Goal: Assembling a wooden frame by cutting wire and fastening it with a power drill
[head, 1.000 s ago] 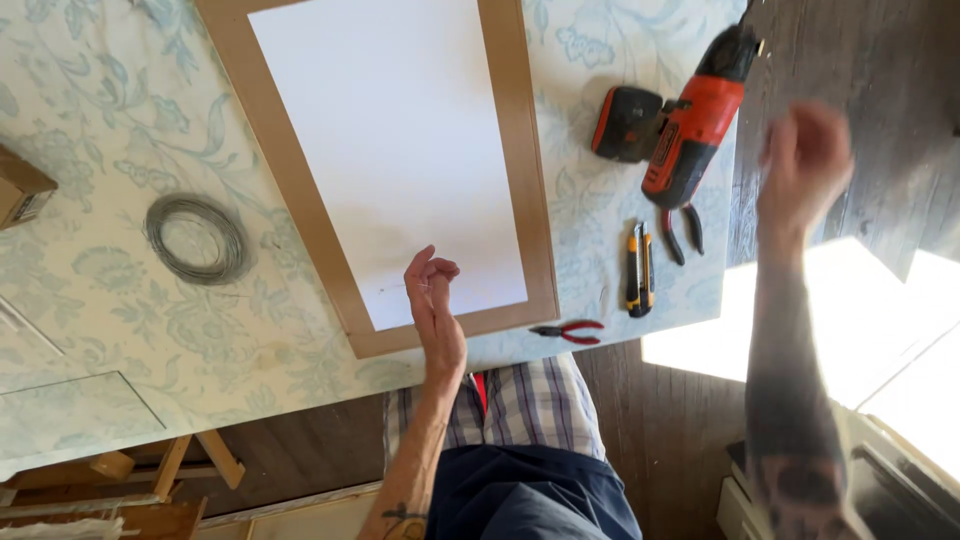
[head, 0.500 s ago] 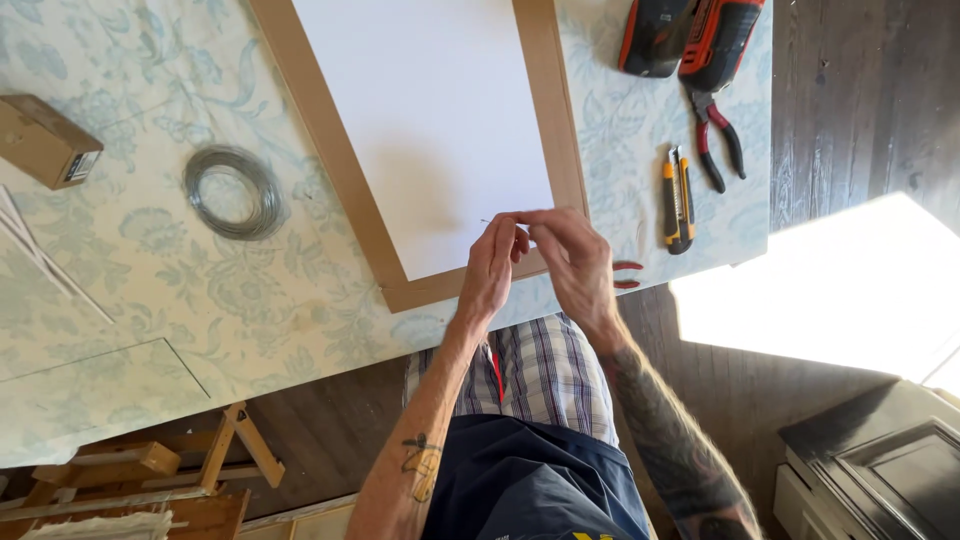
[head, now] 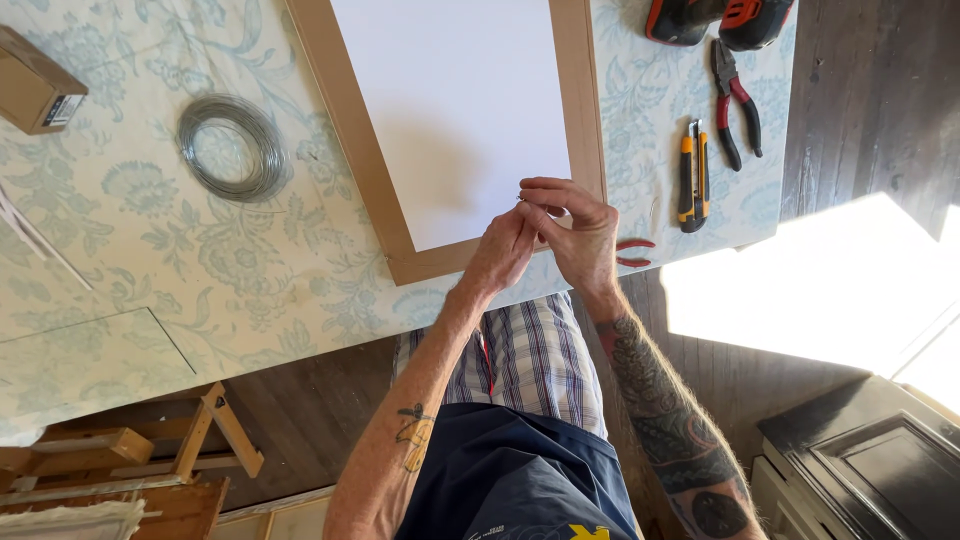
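A wooden frame point(head: 360, 160) with a white backing board point(head: 450, 110) lies on the floral-covered table point(head: 150, 270). My left hand point(head: 503, 248) and my right hand point(head: 580, 228) meet over the frame's near right corner, fingertips pinched together on a small metal piece point(head: 521, 197) that is mostly hidden by the fingers. A coil of grey wire point(head: 228, 150) rests on the table to the left of the frame, apart from both hands.
Right of the frame lie a yellow-and-black utility knife point(head: 693, 175), red-handled pliers point(head: 737, 105), a small red-handled cutter point(head: 633, 252) and a red-and-black drill point(head: 720, 15). A cardboard box point(head: 35, 95) sits far left. Wooden pieces point(head: 130, 460) and a dark cabinet point(head: 870, 470) stand on the floor.
My right hand came in from the raised position at the right and joined my left hand at the frame's corner. Both hands now pinch together there.
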